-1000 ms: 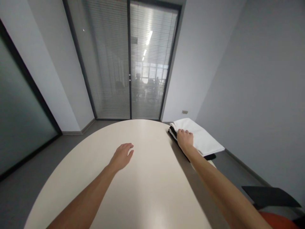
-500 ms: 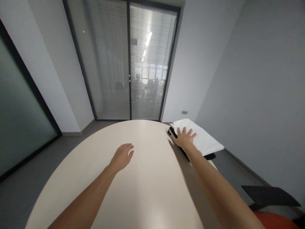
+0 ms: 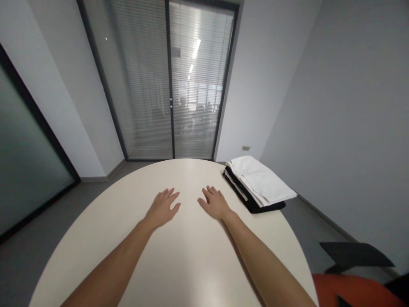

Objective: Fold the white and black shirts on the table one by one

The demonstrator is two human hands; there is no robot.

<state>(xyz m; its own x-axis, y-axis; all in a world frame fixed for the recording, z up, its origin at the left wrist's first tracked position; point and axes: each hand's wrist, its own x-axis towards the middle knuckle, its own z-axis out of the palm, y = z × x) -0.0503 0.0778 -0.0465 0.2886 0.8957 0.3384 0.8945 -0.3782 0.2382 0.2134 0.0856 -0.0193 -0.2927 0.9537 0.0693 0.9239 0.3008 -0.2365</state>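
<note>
While the right hand [image 3: 215, 204] lies flat, folded cloths [image 3: 260, 183] sit apart, rightward.

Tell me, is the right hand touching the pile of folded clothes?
Apart. The head view shows the right hand flat on the table, with a strip of bare tabletop between it and the pile of folded clothes.

Left hand [image 3: 163, 207], right hand [image 3: 215, 203]: flat, palms down, fingers spread.
</note>
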